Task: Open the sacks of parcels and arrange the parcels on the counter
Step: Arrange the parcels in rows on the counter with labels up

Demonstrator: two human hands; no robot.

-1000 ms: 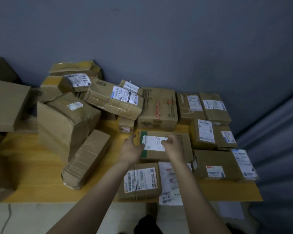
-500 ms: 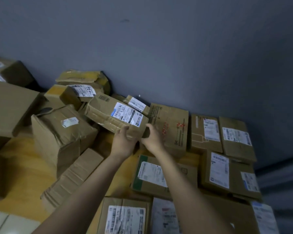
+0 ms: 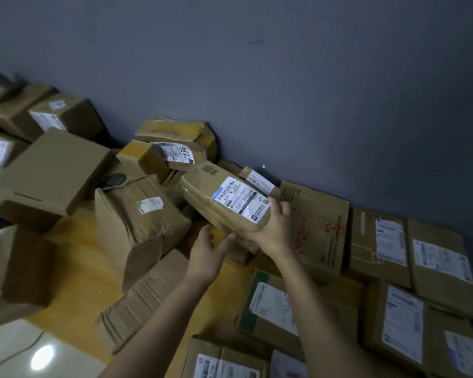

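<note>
While both forearms reach forward from the bottom edge, the lifted parcel (image 3: 225,207) serves as the landmark for all positions below. Nearest the viewer, below the lifted parcel, a labelled box (image 3: 224,361) lies flat at the frame's lower edge, and just above it a green-edged box (image 3: 271,306) rests label-up on the wooden counter (image 3: 74,257). Below and left of the lifted parcel a long taped carton (image 3: 145,298) leans against a tall taped box (image 3: 137,225), which stands directly to the left. The left hand (image 3: 209,255) sits under the parcel's near edge, fingers curled loosely, thumb touching the underside. The right hand (image 3: 275,231) clasps the parcel's right end, fingers wrapped over the top beside the white shipping label (image 3: 241,199), palm beneath. The lifted parcel is held tilted above the counter, its far end raised toward the wall. Right of it a printed flat carton (image 3: 316,222) lies on the counter, with further labelled boxes (image 3: 388,241) beyond to the right. Left of the landmark a large plain carton (image 3: 49,170) sits tilted. Behind it a small box with handwritten digits (image 3: 159,156) and a crumpled yellow-taped package (image 3: 178,132) rest against the grey wall (image 3: 284,77).
</note>
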